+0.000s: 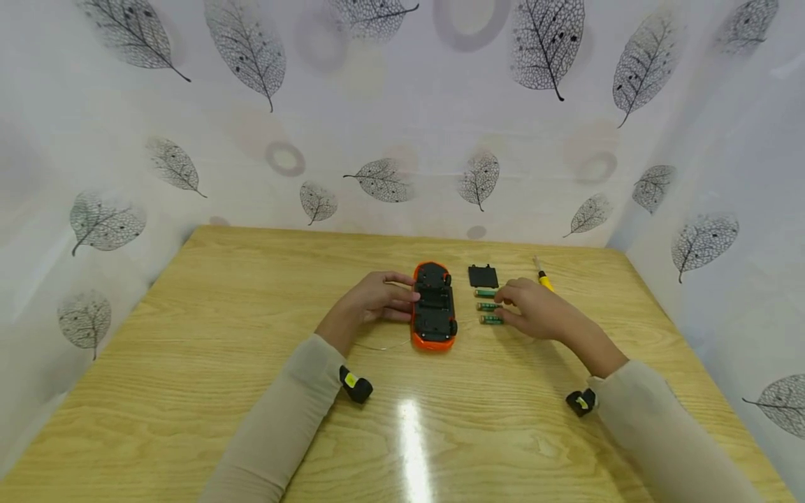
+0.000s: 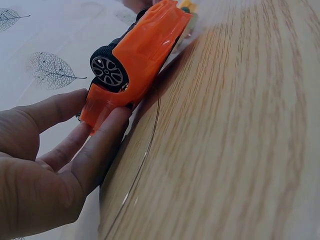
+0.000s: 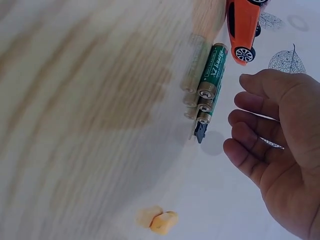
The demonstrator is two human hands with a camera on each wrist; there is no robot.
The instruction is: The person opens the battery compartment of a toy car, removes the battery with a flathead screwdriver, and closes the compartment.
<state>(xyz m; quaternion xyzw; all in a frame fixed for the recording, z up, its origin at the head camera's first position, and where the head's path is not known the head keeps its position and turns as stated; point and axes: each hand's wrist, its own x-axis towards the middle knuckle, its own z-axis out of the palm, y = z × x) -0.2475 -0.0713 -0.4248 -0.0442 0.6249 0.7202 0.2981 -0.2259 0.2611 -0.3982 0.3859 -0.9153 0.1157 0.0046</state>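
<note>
An orange toy car [image 1: 434,344] lies upside down on the table, its black underside up and its battery compartment uncovered. My left hand [image 1: 380,297] holds the car's left side, with fingertips on the edge of the underside and along the body. In the left wrist view those fingers meet the orange body [image 2: 145,50] behind a wheel. Three green batteries [image 3: 212,67] lie in a row to the car's right. Over their right ends hovers my right hand [image 1: 534,307], fingers loosely bent. The right wrist view shows a gap between its fingertips and the batteries.
A black battery cover [image 1: 483,276] lies just beyond the batteries. Farther right is a screwdriver [image 1: 544,278] with a yellow handle, partly behind the right hand. A thin wire [image 2: 145,155] runs from the car over the wooden table [image 1: 251,279]. Leaf-patterned cloth stands behind.
</note>
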